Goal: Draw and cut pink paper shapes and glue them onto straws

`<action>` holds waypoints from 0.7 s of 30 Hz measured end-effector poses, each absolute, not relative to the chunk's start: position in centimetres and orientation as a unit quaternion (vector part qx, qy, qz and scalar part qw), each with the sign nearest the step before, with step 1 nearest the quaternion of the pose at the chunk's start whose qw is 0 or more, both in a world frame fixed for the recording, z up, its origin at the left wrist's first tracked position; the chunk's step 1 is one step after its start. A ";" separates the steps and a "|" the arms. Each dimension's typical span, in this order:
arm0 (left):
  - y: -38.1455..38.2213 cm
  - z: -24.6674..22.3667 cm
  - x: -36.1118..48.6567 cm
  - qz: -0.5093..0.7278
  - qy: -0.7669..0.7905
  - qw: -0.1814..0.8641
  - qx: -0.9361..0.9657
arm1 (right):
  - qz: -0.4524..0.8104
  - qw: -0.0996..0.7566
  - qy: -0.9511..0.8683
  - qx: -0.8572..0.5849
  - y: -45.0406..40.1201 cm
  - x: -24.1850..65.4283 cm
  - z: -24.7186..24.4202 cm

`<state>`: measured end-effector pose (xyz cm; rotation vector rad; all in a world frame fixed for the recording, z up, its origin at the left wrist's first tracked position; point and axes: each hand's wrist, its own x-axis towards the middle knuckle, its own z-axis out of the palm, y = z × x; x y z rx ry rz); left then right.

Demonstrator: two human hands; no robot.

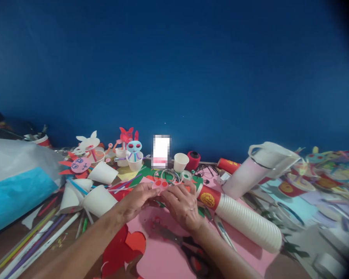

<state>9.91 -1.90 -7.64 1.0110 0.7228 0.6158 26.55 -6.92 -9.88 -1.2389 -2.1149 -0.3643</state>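
A small pink paper cutout with red-orange round spots is held up between my two hands. My left hand pinches its left edge with thumb and fingertips. From the right, my right hand has its fingers pressed on the cutout's lower right part and covers some of it. Beneath the hands lies pink paper. Black-handled scissors rest on it, partly hidden under my right forearm. Red paper scraps lie left of the scissors.
A stack of paper cups and a white pitcher stand to the right. Several loose white cups and pens lie left. Paper-cup figures and a bright phone screen stand at the back, before a blue wall.
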 end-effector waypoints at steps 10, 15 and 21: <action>-1.6 -8.8 10.2 0.311 0.368 0.794 0.371 | 0.375 0.561 -0.513 -0.530 -4.6 27.0 -10.0; -2.1 -9.1 10.7 0.314 0.352 0.803 0.363 | 0.488 0.535 -0.482 -0.493 -4.6 26.8 -10.1; -2.2 -8.6 10.5 0.288 0.365 0.778 0.423 | 0.535 0.534 -0.432 -0.492 -5.0 26.7 -9.1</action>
